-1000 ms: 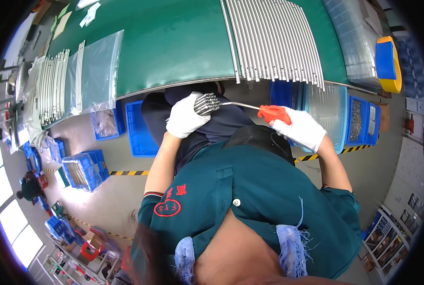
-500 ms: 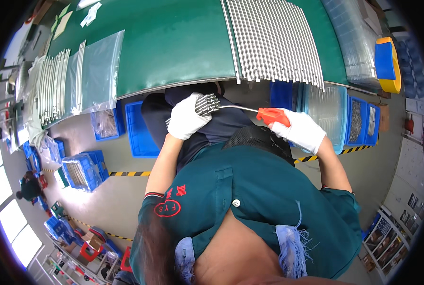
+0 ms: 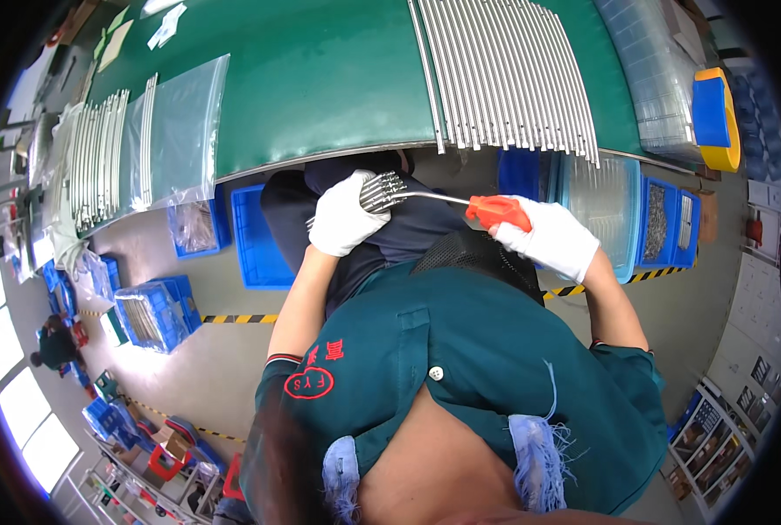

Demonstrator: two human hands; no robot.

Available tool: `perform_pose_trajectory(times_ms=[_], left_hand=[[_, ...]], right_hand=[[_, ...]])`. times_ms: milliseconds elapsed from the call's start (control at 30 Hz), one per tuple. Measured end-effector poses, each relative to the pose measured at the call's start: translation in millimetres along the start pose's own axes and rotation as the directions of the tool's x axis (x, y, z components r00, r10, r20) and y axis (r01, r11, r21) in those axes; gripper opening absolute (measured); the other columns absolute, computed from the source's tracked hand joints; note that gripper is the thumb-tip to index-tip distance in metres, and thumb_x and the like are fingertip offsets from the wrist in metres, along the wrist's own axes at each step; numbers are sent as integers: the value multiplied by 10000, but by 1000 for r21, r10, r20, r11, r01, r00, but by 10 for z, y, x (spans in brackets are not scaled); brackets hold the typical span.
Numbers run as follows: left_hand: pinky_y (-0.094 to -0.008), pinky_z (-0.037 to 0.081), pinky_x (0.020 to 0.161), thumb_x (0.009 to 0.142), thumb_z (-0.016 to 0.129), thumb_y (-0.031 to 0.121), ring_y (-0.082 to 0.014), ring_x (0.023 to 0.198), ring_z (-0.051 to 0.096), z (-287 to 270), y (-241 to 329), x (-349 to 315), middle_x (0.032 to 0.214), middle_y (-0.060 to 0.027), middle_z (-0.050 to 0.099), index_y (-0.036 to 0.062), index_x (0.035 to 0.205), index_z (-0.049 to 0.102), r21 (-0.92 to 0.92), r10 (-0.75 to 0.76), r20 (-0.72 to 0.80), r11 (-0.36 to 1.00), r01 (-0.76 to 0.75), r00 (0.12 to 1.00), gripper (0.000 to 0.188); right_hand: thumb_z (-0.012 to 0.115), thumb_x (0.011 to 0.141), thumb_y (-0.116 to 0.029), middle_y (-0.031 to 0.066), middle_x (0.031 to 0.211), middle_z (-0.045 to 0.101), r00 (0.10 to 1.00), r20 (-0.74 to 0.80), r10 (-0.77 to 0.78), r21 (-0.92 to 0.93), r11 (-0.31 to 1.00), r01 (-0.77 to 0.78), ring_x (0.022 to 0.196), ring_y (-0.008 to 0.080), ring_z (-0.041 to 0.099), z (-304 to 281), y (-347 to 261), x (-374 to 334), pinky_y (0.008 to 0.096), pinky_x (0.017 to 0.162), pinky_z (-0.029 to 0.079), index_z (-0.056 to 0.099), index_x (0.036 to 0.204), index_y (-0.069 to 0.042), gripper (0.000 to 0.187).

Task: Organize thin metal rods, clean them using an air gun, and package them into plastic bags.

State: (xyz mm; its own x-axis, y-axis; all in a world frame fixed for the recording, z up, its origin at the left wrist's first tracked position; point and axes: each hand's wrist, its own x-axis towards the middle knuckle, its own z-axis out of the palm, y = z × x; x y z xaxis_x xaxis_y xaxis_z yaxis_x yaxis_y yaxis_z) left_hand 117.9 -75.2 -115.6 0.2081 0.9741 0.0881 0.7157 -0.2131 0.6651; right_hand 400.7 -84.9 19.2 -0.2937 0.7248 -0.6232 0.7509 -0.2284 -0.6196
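My left hand [image 3: 346,214], in a white glove, is closed around a bundle of thin metal rods [image 3: 383,192] whose ends point to the right, above my lap. My right hand [image 3: 552,236], also gloved, grips a red air blow gun [image 3: 498,213] by its body. Its thin, slightly curved metal nozzle [image 3: 438,196] reaches left to the rod ends. Whether the tip touches them or enters between them I cannot tell. My left palm and fingers hide the middle of the bundle.
The green table [image 3: 320,79] carries a row of long metal tubes [image 3: 504,74], its near ends overhanging the edge. Left lie more tubes [image 3: 100,157] and a clear plastic bag [image 3: 185,131]. Blue bins [image 3: 248,236] stand below. Yellow and blue tape rolls [image 3: 714,118] sit at right.
My right hand has shifted slightly left with the blow gun, bringing its nozzle farther over the rod ends. My left hand and the bundle stay nearly still.
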Motion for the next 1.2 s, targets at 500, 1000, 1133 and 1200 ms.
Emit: perform_pose_trajectory(times_ms=[500, 1000, 1133, 1200], left_hand=[[-346, 534, 682, 671, 766, 176, -284, 749, 661, -29, 43, 4, 818, -108, 673, 77, 967, 614, -1, -35, 30, 999, 35, 999, 347], [-341, 535, 688, 667, 768, 178, -282, 749, 664, -36, 44, -8, 816, -114, 672, 72, 982, 613, -34, -38, 29, 999, 39, 999, 367], [-342, 536, 688, 664, 765, 177, -281, 752, 666, -20, 37, -11, 820, -115, 673, 71, 986, 612, 10, -30, 16, 999, 30, 999, 371], [-345, 537, 688, 662, 763, 181, -285, 756, 666, -13, 27, -12, 820, -115, 672, 71, 989, 611, -7, -19, 17, 1000, 19, 1000, 376]], right_hand=[[594, 862, -461, 178, 1016, 669, 1000, -14, 17, 69, 998, -16, 927, 360, 627, 0, 11, 26, 381, 822, 481, 570, 1246, -104, 525], [580, 860, -487, 171, 982, 672, 1000, -23, 9, 41, 999, -9, 909, 367, 626, 17, 25, 57, 390, 807, 483, 574, 1239, -117, 529], [591, 859, -472, 174, 968, 674, 1000, -24, 19, 41, 999, -18, 902, 365, 631, 9, -49, 52, 385, 806, 486, 572, 1244, -114, 526], [587, 860, -475, 176, 947, 675, 1000, 4, 10, 49, 999, -10, 886, 369, 634, -3, -71, 33, 388, 797, 487, 566, 1248, -101, 539]])
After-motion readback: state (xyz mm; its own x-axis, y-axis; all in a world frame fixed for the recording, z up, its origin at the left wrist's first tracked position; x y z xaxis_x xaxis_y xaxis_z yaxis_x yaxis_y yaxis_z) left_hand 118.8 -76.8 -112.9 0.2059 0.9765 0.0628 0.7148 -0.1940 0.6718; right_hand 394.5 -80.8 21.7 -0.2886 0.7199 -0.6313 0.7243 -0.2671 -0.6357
